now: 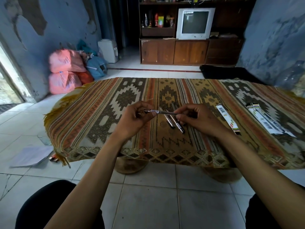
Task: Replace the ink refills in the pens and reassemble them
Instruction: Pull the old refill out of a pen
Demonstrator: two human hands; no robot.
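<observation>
Between your hands, above the bench (102,103) | left hand (137,119) and right hand (194,118) are pinching the pen (160,112) at opposite ends | judging it light, stiff, slick: keep gripping both barrel ends | spare pens (175,123) are lying beneath.

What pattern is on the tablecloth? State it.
Geometric diamonds and stripes, orange, tan and brown: tablecloth, head view.

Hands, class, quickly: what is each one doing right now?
Left hand: fingers curled, pinching one end of the pen.
Right hand: fingers curled, pinching the pen's other end.
</observation>
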